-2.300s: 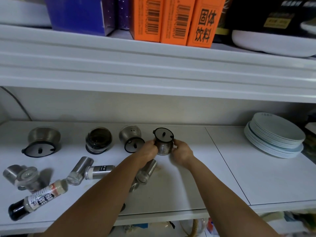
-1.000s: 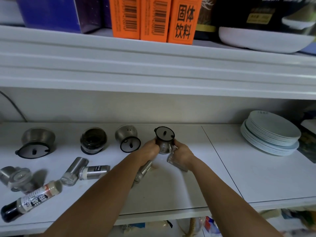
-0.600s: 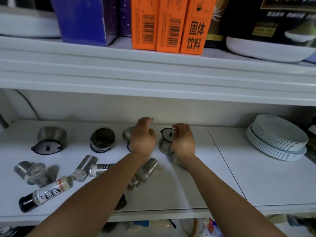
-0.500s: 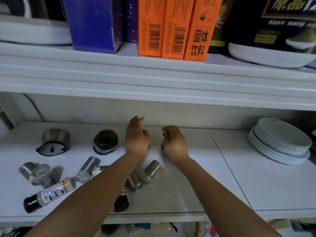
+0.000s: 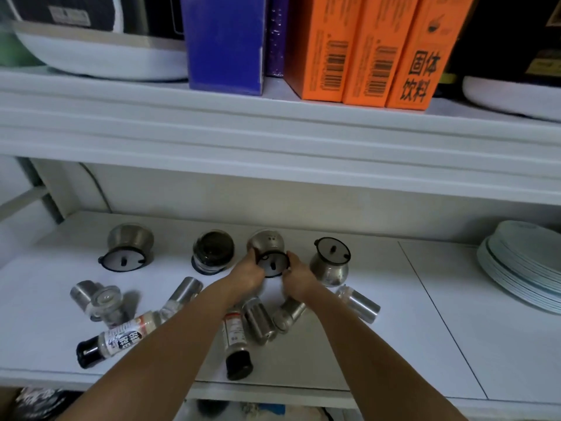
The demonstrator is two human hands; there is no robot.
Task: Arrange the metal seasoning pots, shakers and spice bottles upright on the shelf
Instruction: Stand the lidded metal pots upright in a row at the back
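Note:
A metal seasoning pot (image 5: 267,245) lies tipped on the white shelf (image 5: 394,329), its black-rimmed lid facing me. My left hand (image 5: 247,276) and my right hand (image 5: 299,278) grip it at either side of the lid. Just to the right a second metal pot (image 5: 331,267) stands upright. Further left, a dark jar (image 5: 214,252) and another metal pot (image 5: 129,246) lie on their sides. Several steel shakers (image 5: 358,302) (image 5: 185,294) and two spice bottles (image 5: 117,340) (image 5: 235,341) lie flat nearer the front edge, partly under my forearms.
A stack of pale plates (image 5: 522,268) sits at the shelf's right end. A glass-topped shaker (image 5: 100,300) lies at the left. The upper shelf carries orange boxes (image 5: 364,50), a blue box (image 5: 224,44) and white bowls. The back wall is close behind the pots.
Both hands let go of the pot now standing upright at the right, moved left, and took hold of the tipped pot beside it. The camera view shifted upward and left.

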